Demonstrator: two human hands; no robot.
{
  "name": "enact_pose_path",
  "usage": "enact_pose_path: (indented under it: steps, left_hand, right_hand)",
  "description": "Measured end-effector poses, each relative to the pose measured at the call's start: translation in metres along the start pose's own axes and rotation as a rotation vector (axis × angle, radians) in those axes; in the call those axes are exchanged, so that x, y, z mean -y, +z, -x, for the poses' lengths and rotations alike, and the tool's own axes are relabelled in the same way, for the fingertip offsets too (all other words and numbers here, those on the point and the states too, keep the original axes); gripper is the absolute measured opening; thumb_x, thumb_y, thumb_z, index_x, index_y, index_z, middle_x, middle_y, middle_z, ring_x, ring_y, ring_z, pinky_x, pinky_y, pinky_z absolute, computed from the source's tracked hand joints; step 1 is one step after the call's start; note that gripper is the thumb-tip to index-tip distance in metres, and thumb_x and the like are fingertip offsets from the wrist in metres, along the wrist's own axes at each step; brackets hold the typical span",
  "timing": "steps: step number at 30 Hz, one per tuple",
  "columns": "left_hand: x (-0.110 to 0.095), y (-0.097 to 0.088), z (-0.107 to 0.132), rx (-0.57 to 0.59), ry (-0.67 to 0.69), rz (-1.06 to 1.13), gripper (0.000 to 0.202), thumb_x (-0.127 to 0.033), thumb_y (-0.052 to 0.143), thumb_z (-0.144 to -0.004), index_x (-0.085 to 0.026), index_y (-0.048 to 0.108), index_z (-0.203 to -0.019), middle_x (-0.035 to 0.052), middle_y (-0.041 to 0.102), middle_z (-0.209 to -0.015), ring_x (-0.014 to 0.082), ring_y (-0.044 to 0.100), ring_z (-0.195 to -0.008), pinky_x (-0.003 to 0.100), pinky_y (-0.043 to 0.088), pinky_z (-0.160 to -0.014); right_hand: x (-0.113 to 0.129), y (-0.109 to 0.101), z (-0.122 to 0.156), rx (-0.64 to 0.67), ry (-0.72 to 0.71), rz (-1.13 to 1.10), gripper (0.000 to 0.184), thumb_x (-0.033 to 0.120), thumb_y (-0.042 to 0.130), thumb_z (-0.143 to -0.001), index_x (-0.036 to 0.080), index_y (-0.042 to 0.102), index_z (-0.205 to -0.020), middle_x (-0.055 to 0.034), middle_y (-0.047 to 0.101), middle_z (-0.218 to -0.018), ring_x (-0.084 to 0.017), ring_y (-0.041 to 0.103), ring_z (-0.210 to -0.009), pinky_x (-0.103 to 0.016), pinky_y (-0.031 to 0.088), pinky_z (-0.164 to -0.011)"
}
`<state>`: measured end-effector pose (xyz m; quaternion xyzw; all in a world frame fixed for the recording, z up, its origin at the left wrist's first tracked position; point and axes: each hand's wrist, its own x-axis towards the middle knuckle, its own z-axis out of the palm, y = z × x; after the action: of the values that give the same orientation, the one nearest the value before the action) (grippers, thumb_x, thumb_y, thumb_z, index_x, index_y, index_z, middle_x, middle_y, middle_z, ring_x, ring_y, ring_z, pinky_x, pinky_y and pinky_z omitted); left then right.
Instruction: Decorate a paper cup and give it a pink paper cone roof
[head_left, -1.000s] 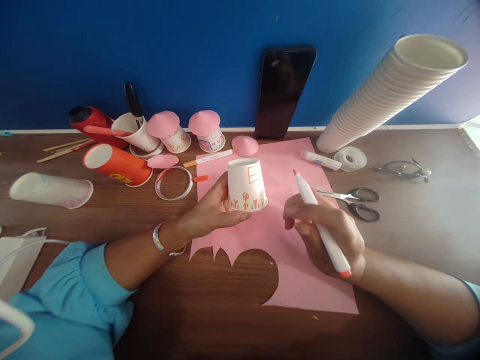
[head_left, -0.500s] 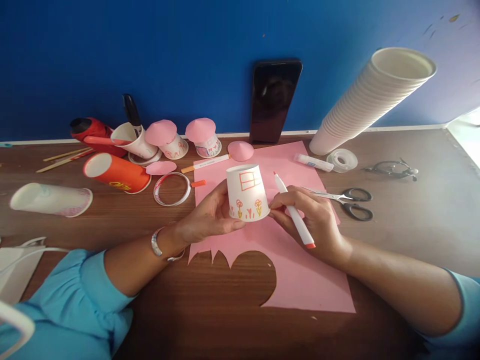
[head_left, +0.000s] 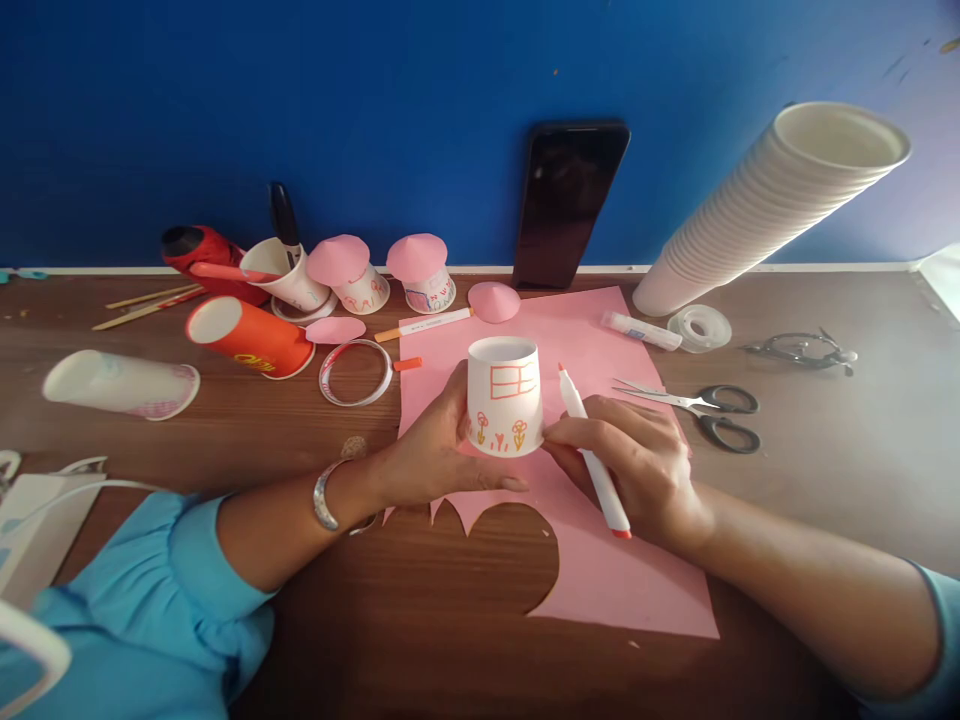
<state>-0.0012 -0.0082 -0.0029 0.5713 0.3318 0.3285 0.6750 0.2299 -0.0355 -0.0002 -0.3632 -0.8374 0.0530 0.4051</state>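
An upturned white paper cup (head_left: 505,394), drawn with an orange window and small flowers, stands over the pink paper sheet (head_left: 600,560). My left hand (head_left: 439,450) is wrapped round the cup's left side and base. My right hand (head_left: 637,455) grips a white marker (head_left: 592,450) with its orange tip pointing up, and its fingertips touch the cup's lower right rim.
Two decorated cups with pink cone tops (head_left: 420,270) stand at the back, beside a loose pink cone (head_left: 493,301). An orange cup (head_left: 251,335), a white cup (head_left: 120,383), a tape ring (head_left: 356,372), scissors (head_left: 709,405), a glue stick (head_left: 640,330), a phone (head_left: 566,200) and a tall cup stack (head_left: 765,200) lie around.
My right hand has come in from the right with the marker and now touches the cup's rim. The cup has turned a little in my left hand.
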Motion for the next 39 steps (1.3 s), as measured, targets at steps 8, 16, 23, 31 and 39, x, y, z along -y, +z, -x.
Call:
enact_pose_path:
  steps: [8,16,23,31,39]
  left_hand:
    - [0.004,0.002,0.001,-0.099,0.057,-0.024,0.081,-0.024,0.092,-0.071,-0.029,0.047,-0.137,0.0099,0.058,-0.146,0.0349,0.055,-0.137,0.049,0.053,-0.107]
    - [0.003,0.004,0.000,0.005,0.038,0.043,0.065,-0.023,0.087,-0.079,-0.028,0.050,-0.132,0.0072,0.067,-0.129,0.0300,0.065,-0.122,0.046,0.056,-0.101]
    - [0.002,0.002,-0.002,-0.112,-0.015,0.077,0.065,-0.031,0.090,-0.074,-0.025,0.050,-0.125,0.0075,0.065,-0.123,0.0283,0.064,-0.116,0.045,0.054,-0.097]
    - [0.001,-0.003,-0.007,-0.092,-0.040,0.079,0.067,-0.029,0.092,-0.070,-0.025,0.051,-0.123,0.0095,0.065,-0.125,0.0320,0.064,-0.120,0.048,0.055,-0.096]
    - [0.003,-0.010,-0.008,-0.044,-0.054,0.077,0.066,-0.027,0.091,-0.073,-0.025,0.055,-0.128,0.0082,0.068,-0.124,0.0305,0.066,-0.120,0.049,0.056,-0.099]
  right_hand:
    - [-0.001,0.001,0.004,0.030,0.009,-0.050,0.021,0.003,0.058,-0.094,0.021,0.066,-0.100,0.0045,0.047,-0.069,-0.011,0.041,-0.057,-0.025,0.036,-0.053]
    - [0.000,0.002,0.003,0.059,-0.003,-0.047,0.019,0.003,0.060,-0.094,0.021,0.066,-0.100,0.0036,0.050,-0.070,-0.012,0.043,-0.058,-0.027,0.036,-0.054]
    - [0.004,-0.007,-0.001,-0.041,-0.054,-0.093,0.020,0.014,0.061,-0.100,0.016,0.065,-0.120,-0.0008,0.058,-0.079,-0.014,0.054,-0.064,-0.027,0.047,-0.056]
    - [0.013,-0.022,-0.009,0.049,-0.118,-0.227,0.032,0.032,0.045,-0.109,0.019,0.060,-0.133,-0.0063,0.064,-0.085,-0.018,0.067,-0.071,-0.030,0.059,-0.056]
    - [0.012,-0.016,-0.008,0.002,0.023,-0.370,0.032,0.007,0.065,-0.087,0.019,0.059,-0.116,-0.0064,0.070,-0.087,-0.021,0.072,-0.080,-0.033,0.063,-0.066]
